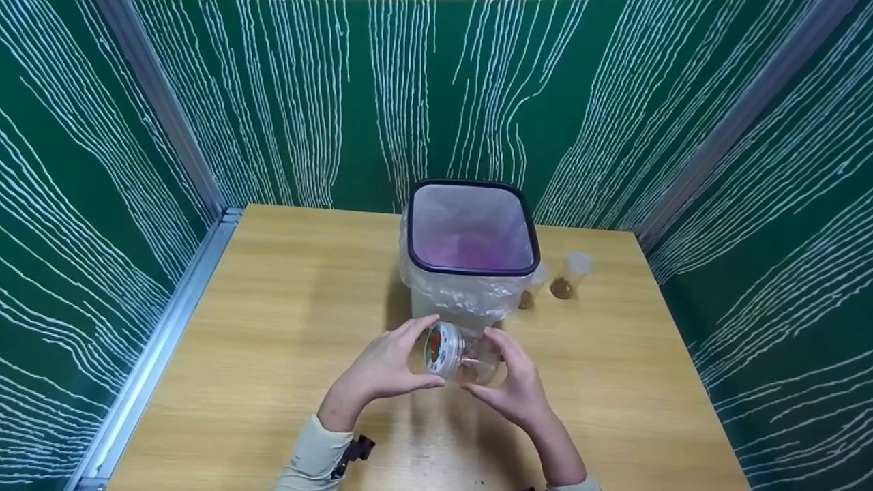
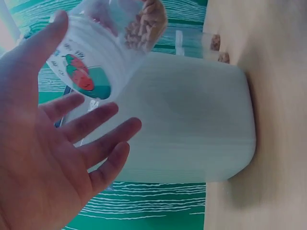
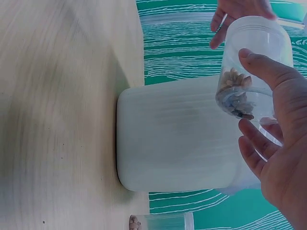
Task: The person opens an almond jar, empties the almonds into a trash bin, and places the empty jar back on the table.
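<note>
A clear plastic jar (image 1: 479, 360) with several light-brown pieces inside lies tilted sideways between both hands, in front of the bin. Its whitish lid (image 2: 79, 62) faces left and bears a red and green picture. My left hand (image 1: 382, 365) holds the lid end between thumb and index finger, its other fingers spread loosely. My right hand (image 1: 520, 385) grips the jar's body near the base; in the right wrist view its thumb lies along the side and its fingers are underneath. What exactly the pieces are cannot be told.
A pale bin (image 1: 470, 286) with a black rim and a clear liner bag stands on the wooden table (image 1: 300, 286). Two more clear containers with brown contents lie right of it, one container (image 1: 571, 275) farther out, the other (image 1: 535, 286) partly hidden. Green patterned walls (image 1: 354, 136) surround the table.
</note>
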`<action>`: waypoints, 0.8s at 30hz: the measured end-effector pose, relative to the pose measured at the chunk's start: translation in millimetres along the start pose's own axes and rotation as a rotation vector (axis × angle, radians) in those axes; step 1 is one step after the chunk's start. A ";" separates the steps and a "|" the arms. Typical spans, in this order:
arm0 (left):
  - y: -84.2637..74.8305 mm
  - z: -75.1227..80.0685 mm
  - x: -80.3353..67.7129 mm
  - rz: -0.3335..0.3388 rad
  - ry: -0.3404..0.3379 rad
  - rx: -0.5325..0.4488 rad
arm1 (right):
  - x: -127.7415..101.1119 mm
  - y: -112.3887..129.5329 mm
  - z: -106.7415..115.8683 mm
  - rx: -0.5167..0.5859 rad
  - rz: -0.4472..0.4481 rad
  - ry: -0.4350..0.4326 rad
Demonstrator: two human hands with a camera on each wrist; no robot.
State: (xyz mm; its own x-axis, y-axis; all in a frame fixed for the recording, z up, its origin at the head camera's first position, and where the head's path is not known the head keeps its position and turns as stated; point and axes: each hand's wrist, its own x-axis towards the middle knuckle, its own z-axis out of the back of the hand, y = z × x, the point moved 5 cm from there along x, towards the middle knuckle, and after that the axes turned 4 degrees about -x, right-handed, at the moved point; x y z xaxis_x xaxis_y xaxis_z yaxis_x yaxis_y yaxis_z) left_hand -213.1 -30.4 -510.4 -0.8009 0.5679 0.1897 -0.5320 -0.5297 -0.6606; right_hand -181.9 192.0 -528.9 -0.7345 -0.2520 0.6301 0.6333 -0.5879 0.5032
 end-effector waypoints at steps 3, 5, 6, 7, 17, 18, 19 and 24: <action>-0.1 -1.5 -2.6 0.008 0.006 -0.012 | -1.5 -1.1 0.4 0.008 -0.019 0.004; -0.7 -1.2 -3.9 -0.015 0.003 -0.012 | -2.4 -1.8 0.7 0.015 -0.026 0.005; -1.1 -0.8 -4.3 -0.033 -0.003 -0.013 | -3.1 -2.2 0.8 0.016 -0.031 0.006; -1.5 -0.3 -4.7 -0.049 -0.007 -0.012 | -3.6 -2.5 1.0 0.014 -0.034 0.005; -11.2 1.5 -1.0 -0.141 -0.045 0.014 | -4.7 -1.2 0.0 0.017 -0.077 0.030; -12.0 1.1 -1.0 -0.146 -0.048 0.017 | -4.5 -0.9 -0.3 0.021 -0.079 0.033; -12.4 0.7 -1.1 -0.149 -0.051 0.019 | -4.4 -0.4 -0.5 0.024 -0.079 0.035; -13.5 -0.4 -2.5 -0.181 -0.062 0.015 | -4.9 1.1 -1.1 0.024 -0.049 0.022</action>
State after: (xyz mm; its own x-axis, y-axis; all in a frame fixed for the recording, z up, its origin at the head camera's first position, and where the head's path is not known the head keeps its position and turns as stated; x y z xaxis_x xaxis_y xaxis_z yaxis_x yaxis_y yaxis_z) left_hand -203.8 -24.4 -502.2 -0.7071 0.6150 0.3489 -0.6724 -0.4323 -0.6008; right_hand -177.8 191.8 -532.1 -0.7697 -0.2400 0.5915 0.6019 -0.5816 0.5473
